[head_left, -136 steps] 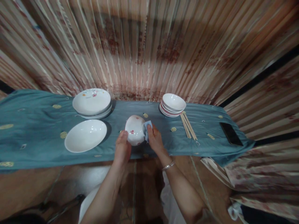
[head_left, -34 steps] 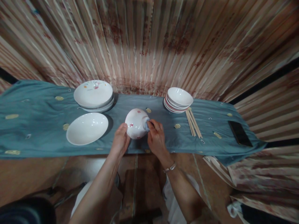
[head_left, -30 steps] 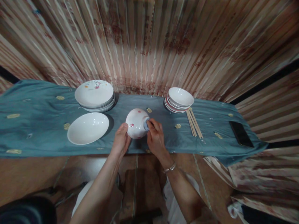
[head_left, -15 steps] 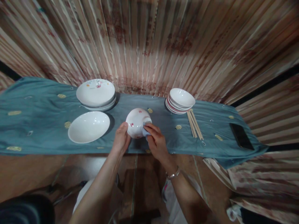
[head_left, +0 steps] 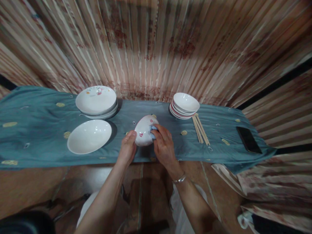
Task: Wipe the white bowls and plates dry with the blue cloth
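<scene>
A small white bowl with red flower prints is held tilted above the cloth, its outer side facing me. My left hand grips its left rim, thumb on the outside. Pressed against the bowl's right side is a light blue cloth, pinched in the fingers of my right hand. Most of the cloth is hidden under those fingers. A large white bowl rests on the table to the left of my left hand.
Behind the large bowl stands a stack of plates, the top one flowered. At the right are stacked small bowls, several wooden chopsticks and a black phone. A teal tablecloth covers the narrow table, with a pleated curtain behind.
The small bowl has turned and tilted in my left hand, so its rim shows at the upper left. My right hand with the blue cloth has shifted slightly upward along its side.
</scene>
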Action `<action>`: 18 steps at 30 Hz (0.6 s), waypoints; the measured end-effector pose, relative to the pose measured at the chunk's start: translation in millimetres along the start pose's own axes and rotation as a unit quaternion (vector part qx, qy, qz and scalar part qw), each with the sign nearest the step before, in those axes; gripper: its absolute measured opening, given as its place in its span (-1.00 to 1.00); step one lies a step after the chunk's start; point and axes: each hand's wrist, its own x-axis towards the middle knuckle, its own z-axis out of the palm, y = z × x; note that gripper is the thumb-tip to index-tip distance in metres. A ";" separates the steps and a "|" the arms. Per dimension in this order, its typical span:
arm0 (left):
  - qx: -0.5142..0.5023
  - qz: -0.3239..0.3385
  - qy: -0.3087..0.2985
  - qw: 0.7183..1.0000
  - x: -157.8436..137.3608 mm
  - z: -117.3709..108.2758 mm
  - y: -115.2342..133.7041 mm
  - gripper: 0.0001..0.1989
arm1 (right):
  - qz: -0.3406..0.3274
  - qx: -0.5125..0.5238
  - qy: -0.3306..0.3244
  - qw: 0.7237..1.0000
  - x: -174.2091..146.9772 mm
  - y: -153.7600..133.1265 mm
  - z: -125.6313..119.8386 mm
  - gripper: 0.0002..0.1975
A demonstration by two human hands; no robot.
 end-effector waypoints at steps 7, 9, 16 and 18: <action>0.018 -0.012 0.000 1.000 0.6 -0.3 -0.5 -0.50 | 0.105 0.087 0.044 0.990 3.8 19.8 0.3 -0.61; 0.017 -0.012 -0.001 1.000 0.3 0.5 0.0 -0.52 | 0.132 0.119 0.055 0.983 2.8 21.9 3.8 -0.61; -0.024 0.000 0.015 1.000 2.7 -2.6 -1.7 -0.56 | 0.263 0.218 0.078 0.937 -1.3 34.6 20.7 -0.65; -0.045 0.005 0.024 0.999 4.6 -4.9 -2.7 -0.56 | 0.300 0.241 0.080 0.920 -4.7 35.5 28.4 -0.66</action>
